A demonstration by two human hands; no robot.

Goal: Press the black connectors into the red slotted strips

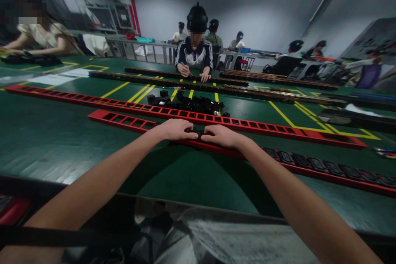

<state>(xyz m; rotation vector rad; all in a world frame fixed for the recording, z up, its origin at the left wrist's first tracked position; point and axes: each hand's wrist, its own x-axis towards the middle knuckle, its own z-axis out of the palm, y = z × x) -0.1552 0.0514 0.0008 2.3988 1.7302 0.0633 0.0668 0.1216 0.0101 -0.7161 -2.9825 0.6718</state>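
Observation:
The nearer long red slotted frame (216, 147) runs slantwise across the green table in front of me. My left hand (177, 128) is closed over it, with the thumb pointing right. Facing it across a narrow gap, my right hand (221, 135) is also closed on the frame, thumb pointing left. Between the thumbs a dark patch with red shows; my fingers hide most of it. Black rectangular inserts (300, 159) fill the slots on the frame's right part, while the slots on its left end show bare.
Just beyond lies a second red slotted frame (123, 104). A heap of small black parts (193, 104) is behind it. Farther back are long dark rails (154, 80) and a co-worker (194, 51) with both hands on the table. White sheets (62, 76) lie at left, coloured cables (385, 153) at right.

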